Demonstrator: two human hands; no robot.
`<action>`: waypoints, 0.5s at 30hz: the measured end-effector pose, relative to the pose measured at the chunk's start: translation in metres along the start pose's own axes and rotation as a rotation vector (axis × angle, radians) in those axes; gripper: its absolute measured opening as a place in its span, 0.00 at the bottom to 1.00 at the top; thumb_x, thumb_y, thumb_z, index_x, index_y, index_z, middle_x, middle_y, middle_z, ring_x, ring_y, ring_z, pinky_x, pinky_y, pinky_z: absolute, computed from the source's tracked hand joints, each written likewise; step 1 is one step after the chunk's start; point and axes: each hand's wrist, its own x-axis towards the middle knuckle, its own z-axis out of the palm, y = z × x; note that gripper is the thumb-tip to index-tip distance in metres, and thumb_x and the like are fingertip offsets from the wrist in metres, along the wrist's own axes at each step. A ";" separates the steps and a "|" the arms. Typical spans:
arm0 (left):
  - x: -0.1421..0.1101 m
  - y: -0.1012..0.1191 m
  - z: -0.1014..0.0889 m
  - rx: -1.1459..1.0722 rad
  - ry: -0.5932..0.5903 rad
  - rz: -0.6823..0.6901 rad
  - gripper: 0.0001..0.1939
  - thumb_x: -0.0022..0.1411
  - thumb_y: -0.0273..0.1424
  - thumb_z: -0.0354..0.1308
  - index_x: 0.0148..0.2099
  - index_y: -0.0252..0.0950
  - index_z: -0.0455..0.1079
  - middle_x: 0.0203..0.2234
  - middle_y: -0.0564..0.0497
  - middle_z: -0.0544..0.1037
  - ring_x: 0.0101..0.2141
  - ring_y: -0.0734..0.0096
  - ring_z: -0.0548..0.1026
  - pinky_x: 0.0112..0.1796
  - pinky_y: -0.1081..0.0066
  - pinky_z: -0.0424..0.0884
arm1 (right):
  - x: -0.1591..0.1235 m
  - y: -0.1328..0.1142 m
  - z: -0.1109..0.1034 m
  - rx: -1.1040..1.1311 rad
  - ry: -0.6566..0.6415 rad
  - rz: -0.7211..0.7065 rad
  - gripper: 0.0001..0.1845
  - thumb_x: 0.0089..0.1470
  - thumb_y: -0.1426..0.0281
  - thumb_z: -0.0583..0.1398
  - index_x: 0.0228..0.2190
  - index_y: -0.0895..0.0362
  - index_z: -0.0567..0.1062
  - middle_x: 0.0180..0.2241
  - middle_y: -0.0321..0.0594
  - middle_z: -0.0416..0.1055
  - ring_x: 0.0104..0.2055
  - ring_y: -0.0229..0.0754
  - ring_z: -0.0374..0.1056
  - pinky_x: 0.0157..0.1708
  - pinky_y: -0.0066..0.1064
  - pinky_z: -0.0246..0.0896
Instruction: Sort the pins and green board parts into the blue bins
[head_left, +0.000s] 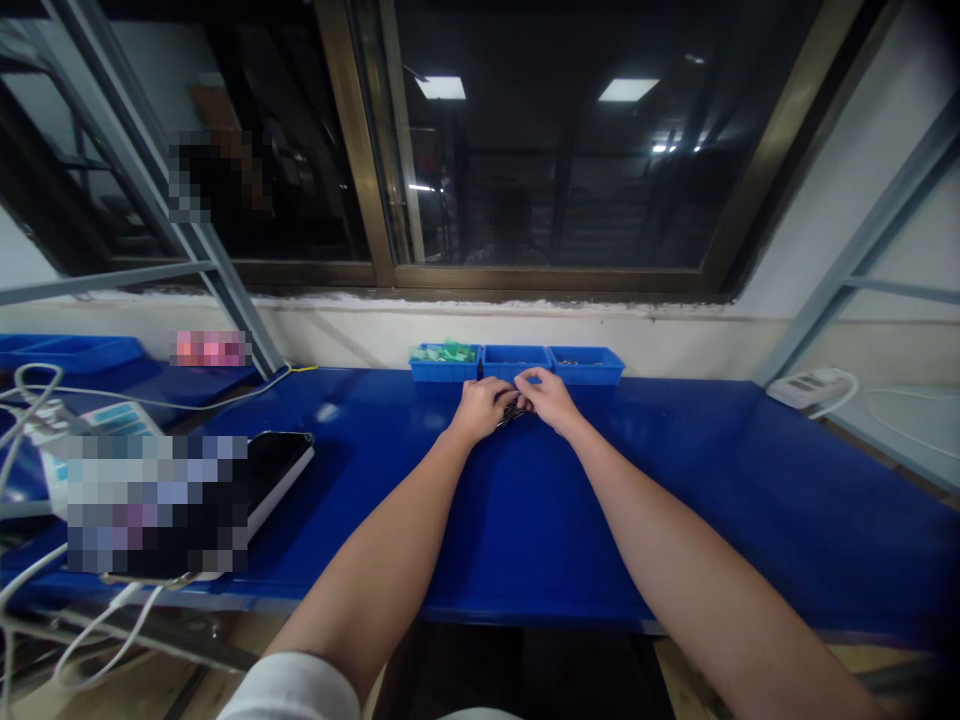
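Observation:
Both hands meet over the middle of the blue table [540, 540], just in front of the bins. Below the fingertips lies a small heap of thin dark metal-looking pieces [511, 414], too small to name and partly covered. My left hand [480, 408] is closed, its fingers curled at the heap's left side; what they grip is hidden. With thumb and forefinger bent together in a pinch, my right hand [549, 400] is beside it on the right. Anything in that pinch is too small to make out.
Three blue bins stand along the wall: the left bin [435, 374] holds green-and-white packets [448, 351], the middle bin [516, 372] shows little inside, the right bin [589, 374] holds small pieces. A phone-like device [277, 462], cables [142, 625] and a power strip [810, 388] flank them.

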 end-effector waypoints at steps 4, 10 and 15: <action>0.001 0.000 0.002 0.029 0.026 -0.066 0.12 0.62 0.34 0.49 0.38 0.39 0.73 0.35 0.50 0.76 0.38 0.70 0.72 0.44 0.68 0.63 | 0.001 0.000 -0.005 0.043 -0.009 -0.021 0.22 0.41 0.50 0.59 0.25 0.57 0.70 0.20 0.35 0.68 0.18 0.32 0.58 0.17 0.24 0.51; -0.001 -0.008 0.005 -0.011 -0.016 -0.051 0.10 0.59 0.36 0.53 0.40 0.40 0.72 0.37 0.51 0.75 0.41 0.68 0.72 0.45 0.68 0.63 | -0.002 -0.003 -0.010 0.062 -0.008 -0.004 0.25 0.41 0.48 0.59 0.18 0.59 0.70 0.15 0.35 0.64 0.16 0.31 0.56 0.16 0.24 0.48; -0.001 -0.022 0.004 -0.014 0.166 -0.288 0.12 0.59 0.31 0.52 0.45 0.38 0.69 0.39 0.49 0.75 0.39 0.69 0.73 0.43 0.67 0.65 | 0.003 0.002 -0.014 -0.098 0.043 0.080 0.30 0.44 0.44 0.54 0.14 0.59 0.68 0.10 0.35 0.60 0.14 0.32 0.55 0.16 0.25 0.48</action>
